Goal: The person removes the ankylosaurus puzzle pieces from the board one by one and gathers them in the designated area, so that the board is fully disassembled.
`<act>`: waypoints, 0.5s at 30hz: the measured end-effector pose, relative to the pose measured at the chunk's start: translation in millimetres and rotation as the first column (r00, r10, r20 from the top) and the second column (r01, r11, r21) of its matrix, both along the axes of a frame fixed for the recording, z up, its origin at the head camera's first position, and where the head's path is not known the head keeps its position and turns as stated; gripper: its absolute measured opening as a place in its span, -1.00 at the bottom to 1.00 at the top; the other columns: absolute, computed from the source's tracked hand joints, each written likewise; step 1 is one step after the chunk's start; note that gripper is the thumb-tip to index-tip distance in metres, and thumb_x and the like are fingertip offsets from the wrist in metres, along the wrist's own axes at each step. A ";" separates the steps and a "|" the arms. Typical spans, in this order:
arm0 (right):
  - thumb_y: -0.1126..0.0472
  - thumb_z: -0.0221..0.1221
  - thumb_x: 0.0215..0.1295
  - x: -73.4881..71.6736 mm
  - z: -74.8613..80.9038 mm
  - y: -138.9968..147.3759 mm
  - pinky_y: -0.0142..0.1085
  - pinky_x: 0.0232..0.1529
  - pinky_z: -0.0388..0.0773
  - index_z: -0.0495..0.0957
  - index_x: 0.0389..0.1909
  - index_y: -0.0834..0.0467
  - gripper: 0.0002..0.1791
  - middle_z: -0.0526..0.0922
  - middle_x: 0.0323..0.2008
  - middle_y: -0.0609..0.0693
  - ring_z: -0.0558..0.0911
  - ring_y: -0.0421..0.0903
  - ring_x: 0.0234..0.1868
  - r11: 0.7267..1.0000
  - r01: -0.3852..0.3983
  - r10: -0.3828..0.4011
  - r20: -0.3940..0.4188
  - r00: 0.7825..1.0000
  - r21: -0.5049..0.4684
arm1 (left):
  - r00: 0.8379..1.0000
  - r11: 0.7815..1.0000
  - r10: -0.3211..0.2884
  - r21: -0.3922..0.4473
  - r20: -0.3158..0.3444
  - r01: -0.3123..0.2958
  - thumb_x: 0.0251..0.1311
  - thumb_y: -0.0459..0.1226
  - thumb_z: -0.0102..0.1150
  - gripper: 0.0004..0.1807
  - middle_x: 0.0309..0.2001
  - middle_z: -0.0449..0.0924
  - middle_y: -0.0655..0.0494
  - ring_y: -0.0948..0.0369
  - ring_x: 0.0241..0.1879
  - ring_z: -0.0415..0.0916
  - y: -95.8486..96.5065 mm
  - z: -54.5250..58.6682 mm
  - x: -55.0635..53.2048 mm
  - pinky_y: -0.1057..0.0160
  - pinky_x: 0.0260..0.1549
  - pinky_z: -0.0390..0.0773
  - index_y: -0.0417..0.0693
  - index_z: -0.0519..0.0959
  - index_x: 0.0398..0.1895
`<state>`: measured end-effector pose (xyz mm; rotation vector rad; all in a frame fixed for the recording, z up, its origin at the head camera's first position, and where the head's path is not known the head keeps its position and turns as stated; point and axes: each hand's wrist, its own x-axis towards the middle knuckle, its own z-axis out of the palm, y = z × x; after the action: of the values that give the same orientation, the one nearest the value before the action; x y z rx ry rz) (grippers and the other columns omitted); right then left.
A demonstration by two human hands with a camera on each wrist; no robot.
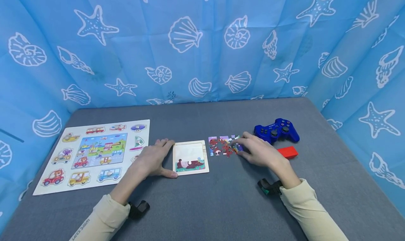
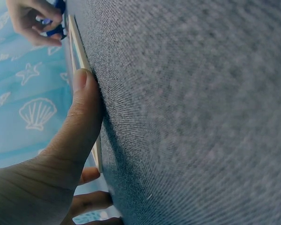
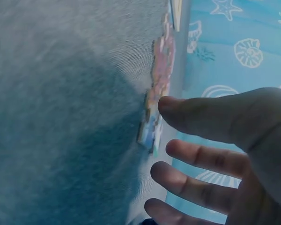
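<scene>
Cream sleeves (image 1: 311,207) reach across a gray tabletop (image 1: 205,209) as a person's left hand (image 1: 153,158), thumb and fingers spread wide, touches the left side of a wooden puzzle frame (image 1: 206,160), its near strip filled. Just right of it, the right hand (image 1: 254,149), thumb and fingers apart, hovers at loose puzzle pieces (image 1: 222,146); whether its fingertips touch one cannot be told. Near that hand lie a blue controller (image 1: 274,132) and red block (image 1: 288,152).
</scene>
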<state>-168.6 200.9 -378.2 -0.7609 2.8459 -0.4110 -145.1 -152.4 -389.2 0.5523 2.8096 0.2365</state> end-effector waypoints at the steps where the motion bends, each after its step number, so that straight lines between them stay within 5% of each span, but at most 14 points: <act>1: 0.24 0.32 0.35 -0.1 0.6 -0.5 -0.28 -0.32 0.48 0.64 0.21 0.08 -0.59 0.62 -0.07 0.09 0.50 -0.12 -0.28 1.000 0.000 0.000 -0.004 1.000 -0.005 | 1.000 1.000 0.002 -0.001 0.003 -0.002 -0.15 0.30 0.54 0.24 0.49 0.28 -0.36 -0.37 0.46 0.26 0.1 0.1 0.0 -0.39 0.29 0.41 -0.16 0.24 0.52; 15: 0.18 0.32 0.36 1.5 10.3 -39.3 -0.36 -0.37 0.44 0.61 0.25 0.07 -0.56 0.62 -0.05 0.07 0.50 -0.15 -0.31 0.996 -0.070 0.070 0.004 0.998 -0.063 | 1.000 1.000 0.005 0.001 0.013 -0.005 -0.14 0.28 0.55 0.23 0.49 0.27 -0.36 -0.37 0.46 0.25 0.5 1.1 0.1 -0.40 0.30 0.40 -0.16 0.23 0.52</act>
<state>-167.2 161.6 -367.9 -0.8665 2.8027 -0.4934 -145.1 -151.8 -388.0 0.5421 2.7989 0.2422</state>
